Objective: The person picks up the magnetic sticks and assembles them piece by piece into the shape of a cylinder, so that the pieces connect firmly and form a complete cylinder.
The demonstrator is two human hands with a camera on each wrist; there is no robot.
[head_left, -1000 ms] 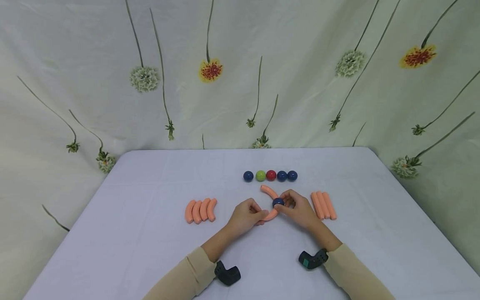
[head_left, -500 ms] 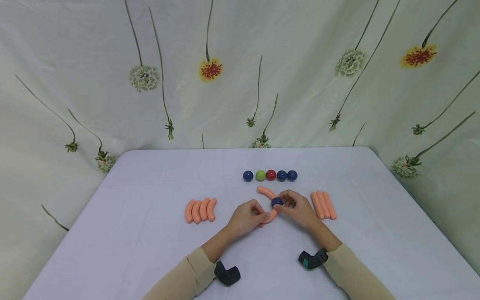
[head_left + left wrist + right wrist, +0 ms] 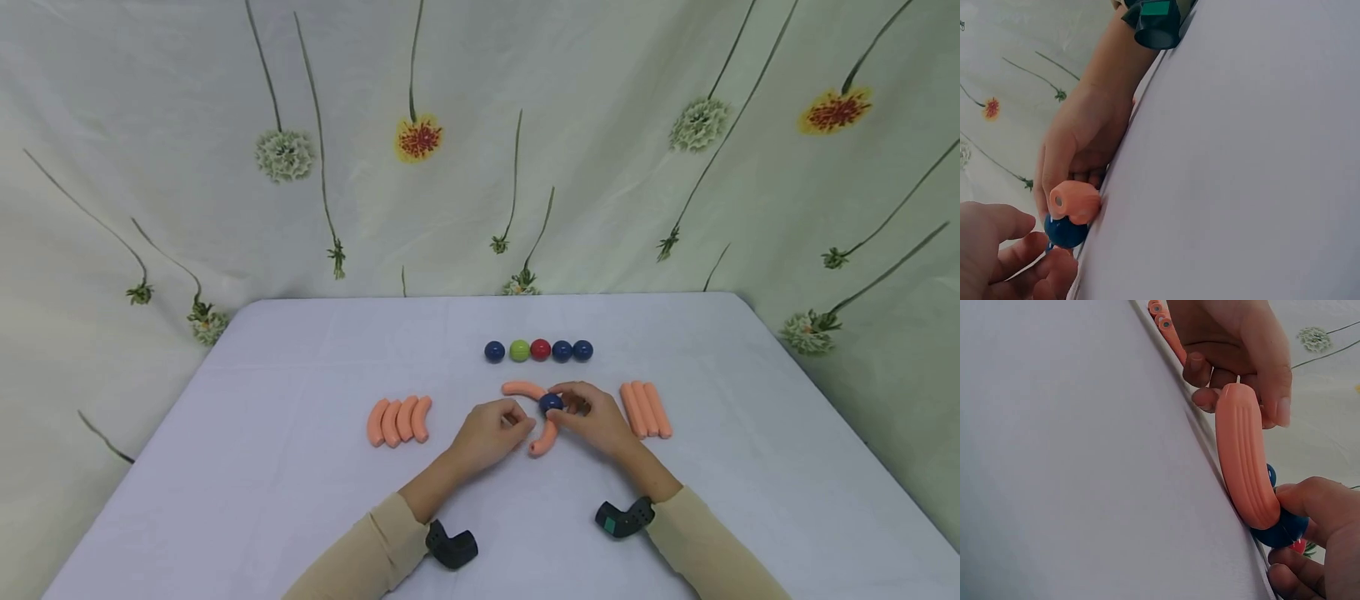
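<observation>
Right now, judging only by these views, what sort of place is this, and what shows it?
Probably a staged indoor filming spot: a flower-print cloth behind a covered table, orange bars grouped by shape, and black devices at both cuffs.

High forward-down head view, close low wrist views with shared blue ball

Five balls behind the central ball, four sticks left, three sticks right
</observation>
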